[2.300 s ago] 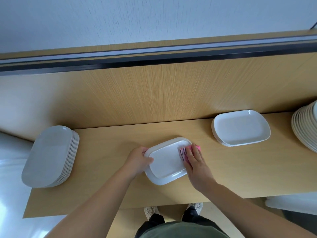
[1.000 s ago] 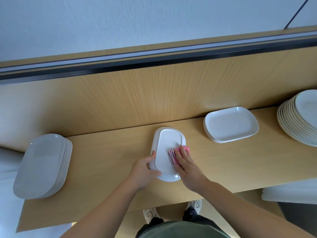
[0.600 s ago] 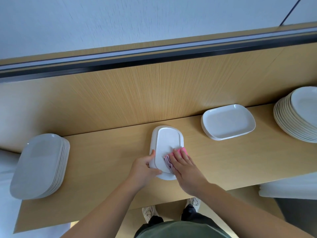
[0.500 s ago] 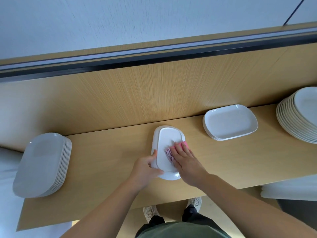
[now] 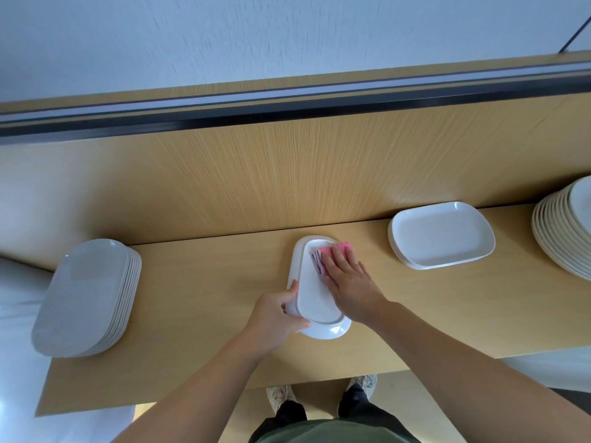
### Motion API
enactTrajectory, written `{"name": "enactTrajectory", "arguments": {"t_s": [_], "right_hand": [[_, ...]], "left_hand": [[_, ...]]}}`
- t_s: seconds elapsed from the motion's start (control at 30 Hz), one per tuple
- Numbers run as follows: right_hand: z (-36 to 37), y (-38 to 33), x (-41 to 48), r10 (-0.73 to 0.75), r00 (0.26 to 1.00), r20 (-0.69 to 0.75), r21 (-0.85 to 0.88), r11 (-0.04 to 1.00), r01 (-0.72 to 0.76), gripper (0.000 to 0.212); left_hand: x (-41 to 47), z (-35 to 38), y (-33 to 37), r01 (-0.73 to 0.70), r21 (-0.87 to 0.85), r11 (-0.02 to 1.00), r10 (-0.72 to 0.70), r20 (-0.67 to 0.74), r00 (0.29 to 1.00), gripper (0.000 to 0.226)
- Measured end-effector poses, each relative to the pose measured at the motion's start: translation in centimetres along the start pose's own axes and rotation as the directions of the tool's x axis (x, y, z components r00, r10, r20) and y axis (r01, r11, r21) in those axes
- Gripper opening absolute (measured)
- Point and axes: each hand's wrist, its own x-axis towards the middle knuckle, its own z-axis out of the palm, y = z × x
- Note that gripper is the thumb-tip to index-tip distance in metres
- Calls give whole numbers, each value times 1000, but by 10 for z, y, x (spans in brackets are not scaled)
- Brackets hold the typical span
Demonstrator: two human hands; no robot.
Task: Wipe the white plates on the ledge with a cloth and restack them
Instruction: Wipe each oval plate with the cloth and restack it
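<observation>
A white oblong plate (image 5: 311, 295) lies lengthwise on the wooden ledge (image 5: 198, 282) in the middle. My left hand (image 5: 276, 318) grips its near left rim, thumb on top. My right hand (image 5: 347, 282) presses a pink cloth (image 5: 332, 252) flat onto the plate's far right part with straight fingers. A tall stack of white plates (image 5: 84, 295) sits at the ledge's left end. A short stack of white plates (image 5: 439, 238) sits to the right.
Another tall stack of round cream plates (image 5: 566, 231) stands at the far right edge of view. A wooden back panel (image 5: 287, 174) rises behind the ledge. My shoes (image 5: 281, 396) and the floor show below the ledge's front edge.
The plate has been turned from slanted to lengthwise. My right hand with the cloth has slid from the plate's near right side up to its far end.
</observation>
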Motion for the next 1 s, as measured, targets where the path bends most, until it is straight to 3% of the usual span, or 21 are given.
{"name": "enactTrajectory", "arguments": {"t_s": [0.33,0.47,0.57,0.8,1.0], "right_hand": [[-9,-12,29,-6,1000,13,-52,999,7,55],[0,-10,19,-116,992,43,-90,989,119,59],[11,-3,7,-221,975,35,-121,967,224,76],[35,-1,-30,-372,926,66,-129,917,378,59],[43,9,-42,-416,909,35,-78,905,417,57]], "left_hand": [[5,-1,0,13,26,1000,-14,23,1000,89],[4,-2,2,-1,34,999,1,21,1000,86],[4,-2,2,-10,26,1000,9,13,1000,85],[9,-4,-3,14,8,1000,-14,6,1000,86],[8,-4,5,8,22,1000,-8,-4,1000,89]]}}
